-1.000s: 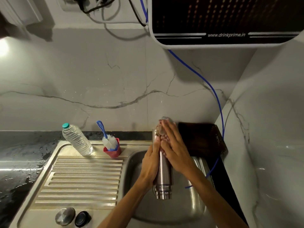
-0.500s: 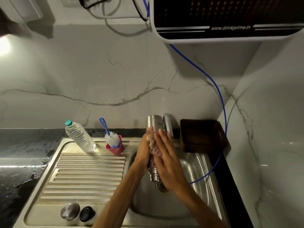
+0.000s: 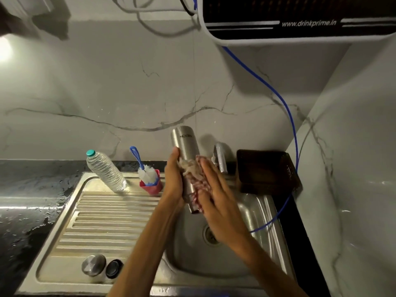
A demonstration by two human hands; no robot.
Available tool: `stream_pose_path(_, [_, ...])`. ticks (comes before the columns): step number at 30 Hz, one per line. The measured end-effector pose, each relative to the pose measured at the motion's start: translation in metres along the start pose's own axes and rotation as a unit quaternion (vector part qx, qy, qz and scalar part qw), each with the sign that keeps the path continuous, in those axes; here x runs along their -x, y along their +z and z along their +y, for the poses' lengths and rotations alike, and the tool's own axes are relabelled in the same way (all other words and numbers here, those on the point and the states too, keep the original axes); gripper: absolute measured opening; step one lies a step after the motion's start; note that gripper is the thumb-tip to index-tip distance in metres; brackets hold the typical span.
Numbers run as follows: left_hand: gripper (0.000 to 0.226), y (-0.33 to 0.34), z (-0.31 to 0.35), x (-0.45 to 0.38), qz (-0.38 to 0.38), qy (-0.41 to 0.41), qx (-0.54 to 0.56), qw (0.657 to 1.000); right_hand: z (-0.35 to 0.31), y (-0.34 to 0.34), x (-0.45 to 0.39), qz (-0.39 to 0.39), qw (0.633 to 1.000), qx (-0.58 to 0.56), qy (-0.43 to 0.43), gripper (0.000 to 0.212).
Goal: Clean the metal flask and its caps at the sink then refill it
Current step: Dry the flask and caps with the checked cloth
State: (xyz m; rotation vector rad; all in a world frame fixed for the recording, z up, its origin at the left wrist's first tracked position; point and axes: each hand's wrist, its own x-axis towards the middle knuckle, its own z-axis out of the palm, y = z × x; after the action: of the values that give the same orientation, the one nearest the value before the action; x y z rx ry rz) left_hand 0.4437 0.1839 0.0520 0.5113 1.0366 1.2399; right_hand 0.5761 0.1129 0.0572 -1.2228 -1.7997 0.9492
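Steel caps (image 3: 93,265), plastic bottle (image 3: 105,171) and brush (image 3: 144,167) stand beside the sink (image 3: 257,211).

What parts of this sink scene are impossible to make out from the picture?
- Head view: the flask has its middle hidden by the left hand, the scrubber and the right hand; its mouth points down, so the inside is unseen.
- The tap is partly behind the right hand; running water cannot be told.
- The purifier is cut off by the top edge.
- The flask's lettering is too small to read.

Standing inverted over the sink basin (image 3: 259,213): steel flask (image 3: 184,144), mouth down, cloth-wrapped; its metal cap (image 3: 93,265) and black cap (image 3: 114,268) resting on the drainboard (image 3: 102,213).
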Motion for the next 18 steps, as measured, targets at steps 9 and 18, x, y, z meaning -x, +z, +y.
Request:
stream_pose_path(9, [0.053,0.003,-0.034,0.021,-0.042,-0.074,0.000,0.996,0.018,-0.007,-0.065,0.021,0.997,-0.015,0.075,0.058])
stream_pose_path(18, [0.050,-0.001,0.004,0.008,0.004,0.031,-0.115,0.993,0.020,0.041,0.003,-0.002,0.997,0.072,0.023,0.062])
